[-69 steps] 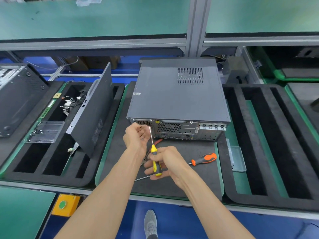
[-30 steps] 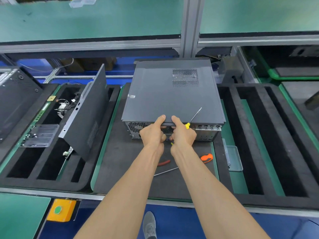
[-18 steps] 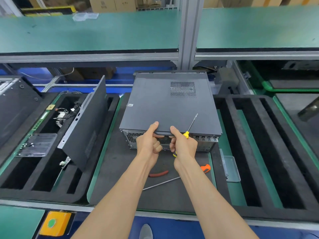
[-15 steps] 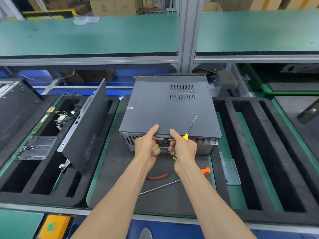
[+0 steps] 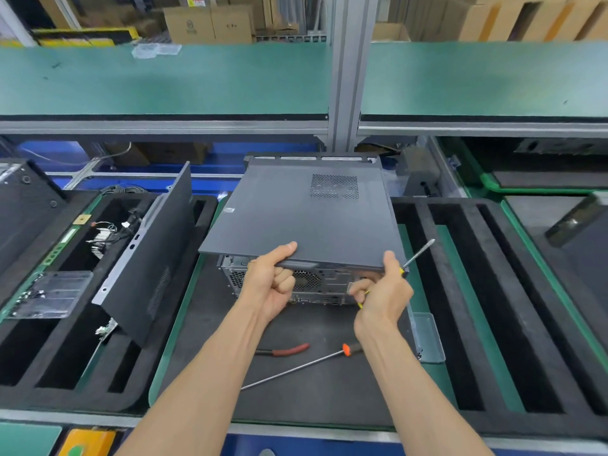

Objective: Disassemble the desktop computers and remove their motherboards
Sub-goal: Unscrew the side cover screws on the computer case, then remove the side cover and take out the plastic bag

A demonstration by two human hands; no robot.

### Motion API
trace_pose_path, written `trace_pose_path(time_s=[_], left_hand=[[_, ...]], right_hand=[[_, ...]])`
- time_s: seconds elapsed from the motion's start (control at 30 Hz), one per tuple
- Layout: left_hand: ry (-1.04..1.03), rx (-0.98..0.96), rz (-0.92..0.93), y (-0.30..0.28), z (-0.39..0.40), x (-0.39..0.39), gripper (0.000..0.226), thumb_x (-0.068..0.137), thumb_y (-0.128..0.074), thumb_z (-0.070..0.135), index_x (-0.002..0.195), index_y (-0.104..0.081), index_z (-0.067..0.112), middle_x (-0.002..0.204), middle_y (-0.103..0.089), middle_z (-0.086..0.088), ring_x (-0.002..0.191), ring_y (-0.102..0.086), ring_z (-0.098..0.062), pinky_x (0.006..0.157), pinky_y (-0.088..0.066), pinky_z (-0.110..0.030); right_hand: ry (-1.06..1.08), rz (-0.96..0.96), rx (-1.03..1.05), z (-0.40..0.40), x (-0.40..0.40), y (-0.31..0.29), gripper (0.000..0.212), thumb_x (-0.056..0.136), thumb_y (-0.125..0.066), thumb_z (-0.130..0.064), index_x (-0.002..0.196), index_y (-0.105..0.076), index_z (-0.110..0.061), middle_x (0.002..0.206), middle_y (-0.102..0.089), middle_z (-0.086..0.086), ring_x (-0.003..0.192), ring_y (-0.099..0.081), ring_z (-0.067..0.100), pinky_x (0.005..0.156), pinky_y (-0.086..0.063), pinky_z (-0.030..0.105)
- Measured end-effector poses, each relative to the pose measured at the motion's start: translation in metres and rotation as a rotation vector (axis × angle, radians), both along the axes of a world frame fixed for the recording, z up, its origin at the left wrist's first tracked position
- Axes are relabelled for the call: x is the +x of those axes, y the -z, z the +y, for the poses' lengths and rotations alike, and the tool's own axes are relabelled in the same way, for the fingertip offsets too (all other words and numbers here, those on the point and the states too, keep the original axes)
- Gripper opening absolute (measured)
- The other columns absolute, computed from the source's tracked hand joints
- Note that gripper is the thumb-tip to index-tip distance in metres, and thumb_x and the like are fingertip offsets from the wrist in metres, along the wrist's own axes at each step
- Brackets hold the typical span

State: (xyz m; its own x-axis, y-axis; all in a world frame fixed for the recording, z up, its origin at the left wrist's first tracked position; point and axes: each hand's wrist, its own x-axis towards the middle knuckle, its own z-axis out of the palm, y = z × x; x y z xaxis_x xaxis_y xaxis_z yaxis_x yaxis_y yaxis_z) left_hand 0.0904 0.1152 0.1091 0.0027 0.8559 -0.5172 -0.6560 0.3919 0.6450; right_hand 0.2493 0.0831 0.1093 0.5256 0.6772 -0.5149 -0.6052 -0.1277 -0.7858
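Observation:
A dark grey desktop computer case [image 5: 312, 286] lies on a black foam mat [image 5: 296, 383], its rear panel facing me. Its flat side cover [image 5: 302, 222] is slid toward me and raised at the near edge, overhanging the rear panel. My left hand [image 5: 268, 286] grips the cover's near edge at the middle handle, thumb on top. My right hand [image 5: 383, 291] pinches the cover's near right corner and also holds a yellow-handled screwdriver [image 5: 416, 255], whose shaft points up to the right.
An orange-handled long screwdriver [image 5: 302, 365] and red-handled pliers [image 5: 284, 351] lie on the mat near me. A clear plastic box [image 5: 427, 337] sits at the right. On the left, a removed cover [image 5: 154, 255] leans in a foam tray. Slotted foam [image 5: 477, 291] fills the right.
Both hands left the rear screw and took the cover's near edge. The cover has slid toward me and lifted, and my right hand has shifted to its right corner.

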Motion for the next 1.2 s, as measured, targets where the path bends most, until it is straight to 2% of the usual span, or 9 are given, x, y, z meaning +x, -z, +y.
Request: trace_pose_path(time_s=[0.2, 0.3, 0.4, 0.5, 0.67, 0.8, 0.97, 1.1, 1.2], left_hand=[[0.018, 0.029, 0.036, -0.005, 0.001, -0.027, 0.047, 0.084, -0.067, 0.006, 0.041, -0.053, 0.019, 0.039, -0.015, 0.012, 0.029, -0.011, -0.004, 0.031, -0.009, -0.019], [0.07, 0.065, 0.099, -0.007, 0.001, -0.042, 0.044, 0.075, -0.071, 0.007, 0.041, -0.048, 0.021, 0.039, -0.018, 0.013, 0.028, -0.013, -0.003, 0.033, -0.008, -0.019], [0.172, 0.129, 0.165, -0.017, 0.006, -0.049, 0.039, 0.069, -0.072, 0.01, 0.04, -0.048, 0.022, 0.037, -0.019, 0.013, 0.027, -0.015, -0.002, 0.031, -0.01, -0.017], [0.244, 0.207, 0.233, -0.028, 0.016, -0.048, 0.045, 0.071, -0.073, 0.002, 0.043, -0.044, 0.024, 0.039, -0.021, 0.012, 0.029, -0.016, -0.002, 0.031, -0.014, -0.013], [0.232, 0.249, 0.183, -0.048, 0.032, -0.008, 0.042, 0.075, -0.071, 0.013, 0.042, -0.047, 0.022, 0.04, -0.023, 0.012, 0.03, -0.015, -0.002, 0.035, -0.008, -0.016], [0.265, 0.299, 0.068, -0.062, 0.041, 0.045, 0.043, 0.085, -0.065, 0.01, 0.046, -0.051, 0.021, 0.04, -0.023, 0.013, 0.031, -0.015, -0.002, 0.033, -0.01, -0.015], [0.431, 0.389, 0.191, -0.078, 0.05, 0.116, 0.051, 0.083, -0.064, -0.009, 0.051, -0.04, 0.023, 0.043, -0.028, 0.008, 0.033, -0.019, -0.004, 0.033, -0.014, -0.015], [0.504, 0.38, 0.357, -0.081, 0.059, 0.174, 0.057, 0.079, -0.065, -0.012, 0.056, -0.028, 0.024, 0.052, -0.031, 0.002, 0.035, -0.022, -0.009, 0.036, -0.014, -0.016], [0.531, 0.368, 0.43, -0.077, 0.064, 0.21, 0.059, 0.077, -0.066, -0.008, 0.055, -0.023, 0.025, 0.058, -0.026, 0.002, 0.039, -0.021, -0.014, 0.039, -0.015, -0.021]], right_hand=[[-0.103, 0.047, 0.121, -0.002, 0.038, -0.013, 0.017, 0.094, -0.06, -0.022, 0.083, -0.068, -0.013, 0.076, -0.072, 0.004, 0.048, -0.052, 0.016, 0.037, -0.021, 0.02], [-0.243, 0.046, 0.119, 0.001, 0.05, -0.016, 0.017, 0.095, -0.062, -0.025, 0.096, -0.066, -0.008, 0.089, -0.058, 0.013, 0.058, -0.04, 0.016, 0.041, -0.017, 0.024], [-0.304, 0.021, 0.123, 0.0, 0.056, -0.021, 0.02, 0.096, -0.064, -0.025, 0.108, -0.064, -0.01, 0.096, -0.064, 0.011, 0.058, -0.051, 0.016, 0.04, -0.029, 0.021], [-0.342, 0.098, 0.176, -0.005, 0.061, -0.027, 0.024, 0.094, -0.061, -0.013, 0.117, -0.066, -0.013, 0.107, -0.074, 0.006, 0.079, -0.072, 0.022, 0.063, -0.055, 0.031], [-0.253, 0.204, 0.236, -0.014, 0.074, -0.028, 0.028, 0.095, -0.056, -0.004, 0.117, -0.068, -0.014, 0.116, -0.075, 0.006, 0.097, -0.074, 0.026, 0.09, -0.054, 0.047], [-0.151, 0.279, 0.271, -0.022, 0.091, -0.023, 0.028, 0.098, -0.054, -0.006, 0.121, -0.068, -0.014, 0.118, -0.074, 0.005, 0.106, -0.072, 0.025, 0.095, -0.054, 0.045], [0.019, 0.337, 0.274, -0.028, 0.123, -0.012, 0.026, 0.099, -0.056, -0.008, 0.121, -0.066, -0.015, 0.119, -0.073, 0.003, 0.102, -0.069, 0.021, 0.081, -0.053, 0.029], [0.123, 0.443, 0.205, -0.037, 0.152, 0.006, 0.012, 0.097, -0.06, -0.01, 0.108, -0.064, -0.015, 0.103, -0.073, 0.001, 0.067, -0.062, 0.012, 0.049, -0.038, 0.019], [0.119, 0.434, 0.148, -0.042, 0.17, 0.021, 0.012, 0.101, -0.058, -0.018, 0.11, -0.058, -0.01, 0.09, -0.067, 0.008, 0.053, -0.051, 0.01, 0.04, -0.033, 0.018]])
